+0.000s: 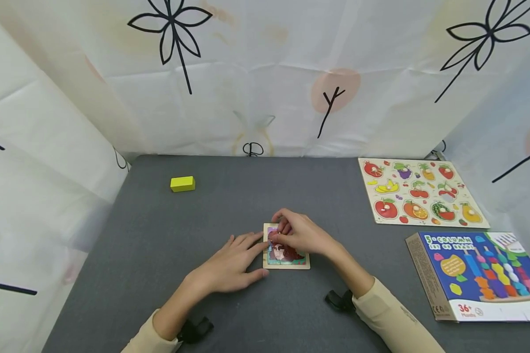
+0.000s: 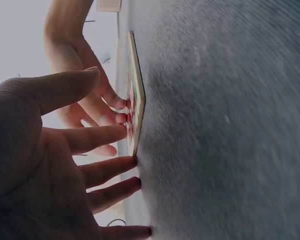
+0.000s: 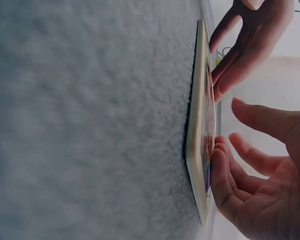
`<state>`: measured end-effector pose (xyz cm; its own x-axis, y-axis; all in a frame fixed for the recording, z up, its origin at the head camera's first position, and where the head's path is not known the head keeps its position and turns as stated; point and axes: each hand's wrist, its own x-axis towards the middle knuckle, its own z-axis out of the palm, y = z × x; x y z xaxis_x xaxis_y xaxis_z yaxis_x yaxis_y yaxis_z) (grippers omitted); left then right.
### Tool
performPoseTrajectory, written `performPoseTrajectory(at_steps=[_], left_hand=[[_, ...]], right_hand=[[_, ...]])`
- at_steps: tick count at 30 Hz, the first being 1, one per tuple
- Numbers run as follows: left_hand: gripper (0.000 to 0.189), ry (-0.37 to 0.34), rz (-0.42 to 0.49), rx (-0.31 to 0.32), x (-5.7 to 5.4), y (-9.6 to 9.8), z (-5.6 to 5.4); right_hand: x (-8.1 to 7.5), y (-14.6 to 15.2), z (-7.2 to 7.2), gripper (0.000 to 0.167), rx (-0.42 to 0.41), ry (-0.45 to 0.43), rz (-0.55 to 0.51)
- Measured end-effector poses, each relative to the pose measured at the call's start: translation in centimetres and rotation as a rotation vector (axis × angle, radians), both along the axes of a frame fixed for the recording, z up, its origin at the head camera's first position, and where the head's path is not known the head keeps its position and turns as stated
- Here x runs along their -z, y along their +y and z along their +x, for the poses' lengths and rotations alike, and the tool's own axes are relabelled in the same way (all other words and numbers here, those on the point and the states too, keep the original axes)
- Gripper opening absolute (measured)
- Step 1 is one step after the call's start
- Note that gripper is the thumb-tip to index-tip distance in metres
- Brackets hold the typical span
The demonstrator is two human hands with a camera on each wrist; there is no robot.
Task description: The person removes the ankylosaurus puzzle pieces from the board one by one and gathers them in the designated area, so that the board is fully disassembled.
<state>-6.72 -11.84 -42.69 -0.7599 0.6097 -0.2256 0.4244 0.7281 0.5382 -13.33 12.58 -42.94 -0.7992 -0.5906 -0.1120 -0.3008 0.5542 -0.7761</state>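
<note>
A small jigsaw puzzle (image 1: 287,267) with a light wooden frame and a picture of a red-haired figure lies flat on the table. My left hand (image 1: 229,269) reaches in from its left side, fingers spread and fairly straight. In the left wrist view, one left fingertip touches the puzzle's face and another is at its edge (image 2: 136,145). Over the upper part of the picture is my right hand (image 1: 306,235), its fingers bent and their tips resting on the surface. The right wrist view shows the right thumb (image 3: 260,117) apart from the board, with no loose piece visible between the fingers.
A yellow block (image 1: 183,184) sits at the back left of the grey table (image 1: 159,235). At the back right lies a fruit peg puzzle board (image 1: 406,196). Nearer on the right is a blue toy box (image 1: 486,279). Printed white cloth (image 1: 269,113) hangs behind the table and at its sides.
</note>
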Motion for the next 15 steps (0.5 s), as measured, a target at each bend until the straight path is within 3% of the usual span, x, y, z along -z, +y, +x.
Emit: performPoseTrajectory(at_steps=[5,15], left_hand=[[0.066,-0.012,-0.007,0.002,-0.2,0.3,0.0],[0.062,-0.005,-0.025,-0.003,0.0,0.5,-0.1]], right_hand=[[-0.2,-0.4,-0.7,0.031,-0.034,-0.005,0.038],[0.0,-1.0,-1.6,0.025,0.011,0.038,0.14]])
